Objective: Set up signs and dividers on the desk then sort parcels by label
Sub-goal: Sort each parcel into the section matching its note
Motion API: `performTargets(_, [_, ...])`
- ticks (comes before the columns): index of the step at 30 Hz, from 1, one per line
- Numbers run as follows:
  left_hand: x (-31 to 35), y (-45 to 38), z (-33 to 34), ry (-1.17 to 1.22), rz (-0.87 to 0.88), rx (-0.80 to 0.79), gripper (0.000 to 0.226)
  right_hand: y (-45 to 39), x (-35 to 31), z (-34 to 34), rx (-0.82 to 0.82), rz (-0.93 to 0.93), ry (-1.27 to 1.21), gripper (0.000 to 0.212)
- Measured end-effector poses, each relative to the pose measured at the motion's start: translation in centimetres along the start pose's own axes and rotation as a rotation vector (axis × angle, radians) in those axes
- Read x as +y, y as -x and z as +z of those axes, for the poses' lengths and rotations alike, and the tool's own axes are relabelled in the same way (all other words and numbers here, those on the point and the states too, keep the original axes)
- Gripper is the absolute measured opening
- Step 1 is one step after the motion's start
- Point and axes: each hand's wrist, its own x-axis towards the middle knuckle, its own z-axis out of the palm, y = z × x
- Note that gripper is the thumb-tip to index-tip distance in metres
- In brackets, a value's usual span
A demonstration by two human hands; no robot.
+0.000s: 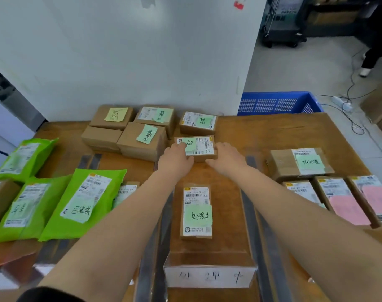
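A small brown parcel (pixel 202 147) with a white label and a green note lies on the wooden desk (pixel 272 131) at the far end of the middle lane. My left hand (pixel 174 160) grips its left side and my right hand (pixel 227 159) grips its right side. Nearer in the same lane lies a flat brown parcel (pixel 197 211) with a green handwritten note. A clear sign (pixel 209 276) with handwriting stands at the lane's near end. Dark divider strips (pixel 250 205) run along both sides of the lane.
Green mailer bags (pixel 83 205) lie at the left. Brown boxes with notes (pixel 142 138) are stacked at the back. Parcels with pink and green notes (pixel 346 201) fill the right. A blue crate (pixel 279 103) stands behind the desk; cables lie on the floor.
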Motion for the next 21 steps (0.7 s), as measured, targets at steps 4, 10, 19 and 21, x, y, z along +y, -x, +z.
performTargets(4, [-0.3, -3.8, 2.3, 0.024, -0.109, -0.015, 0.050, -4.0, 1.1, 1.6, -0.055, 0.070, -0.115, 0.054])
performTargets(10, [-0.6, -8.7, 5.4, 0.117, -0.277, 0.000, 0.054, -9.0, 1.6, 4.2, -0.019, 0.253, -0.432, 0.059])
performTargets(19, [-1.2, -10.7, 6.9, 0.209, -0.284, 0.018, 0.061, -10.8, 3.0, 7.5, 0.000, 0.517, -0.849, 0.061])
performTargets(21, [-0.9, -10.3, 6.7, 0.269, -0.305, 0.040, 0.064, -10.2, 3.1, 7.3, 0.042, 0.500, -0.919, 0.063])
